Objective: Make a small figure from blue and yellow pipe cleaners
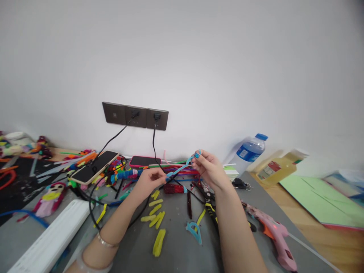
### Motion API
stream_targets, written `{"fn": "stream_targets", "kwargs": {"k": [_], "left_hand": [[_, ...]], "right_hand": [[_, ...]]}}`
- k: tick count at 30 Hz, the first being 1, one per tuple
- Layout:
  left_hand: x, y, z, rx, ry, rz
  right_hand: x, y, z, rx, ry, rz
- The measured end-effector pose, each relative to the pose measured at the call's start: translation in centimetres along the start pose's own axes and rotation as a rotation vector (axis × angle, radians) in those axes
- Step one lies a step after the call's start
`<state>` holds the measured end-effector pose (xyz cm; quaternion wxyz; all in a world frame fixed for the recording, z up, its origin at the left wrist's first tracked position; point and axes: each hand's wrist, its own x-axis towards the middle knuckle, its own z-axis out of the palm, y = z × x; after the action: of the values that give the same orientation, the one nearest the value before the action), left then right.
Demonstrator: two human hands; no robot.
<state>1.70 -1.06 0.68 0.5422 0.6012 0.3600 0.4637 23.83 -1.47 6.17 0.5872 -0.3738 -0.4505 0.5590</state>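
A light blue pipe cleaner [182, 168] is stretched between both hands above the grey mat. My left hand [152, 179] pinches its lower left end. Higher up, my right hand [206, 167] has its other end between thumb and fingers. Below them lie several short folded yellow pieces [159, 242] and a bent light blue loop [194, 232]. A dark red bundle [174, 189] rests just beneath the hands, and a thin dark red strip [189, 204] is beside it.
Yellow-black pliers [211, 212] lie by my right forearm, a pink glue gun [273, 231] farther right. A white power strip [54, 239], black cables and a phone [94, 167] are at left. Behind stand bottles [251, 148] near the wall.
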Motion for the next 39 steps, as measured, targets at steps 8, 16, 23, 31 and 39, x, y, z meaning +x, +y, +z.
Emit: {"fn": "stream_targets", "kwargs": {"k": [8,16,23,31,39], "left_hand": [[-0.6,0.3,0.9,0.091,-0.188,-0.022],[-0.1,0.3,0.2,-0.199,0.075,-0.105],[0.3,-0.1,-0.3,-0.670,0.267,-0.184],[0.5,-0.1,-0.4,-0.780,0.350,-0.212],[0.5,0.9,-0.1,-0.735,0.399,-0.276]], "right_hand": [[0.9,1.6,1.3,0.094,0.108,-0.077],[0.7,1.3,2.1,0.184,0.150,-0.079],[0.3,1.1,2.1,0.040,0.073,-0.032],[-0.5,0.7,2.4,-0.312,-0.187,-0.102],[-1.2,0.2,2.6,-0.441,-0.341,-0.123]]}}
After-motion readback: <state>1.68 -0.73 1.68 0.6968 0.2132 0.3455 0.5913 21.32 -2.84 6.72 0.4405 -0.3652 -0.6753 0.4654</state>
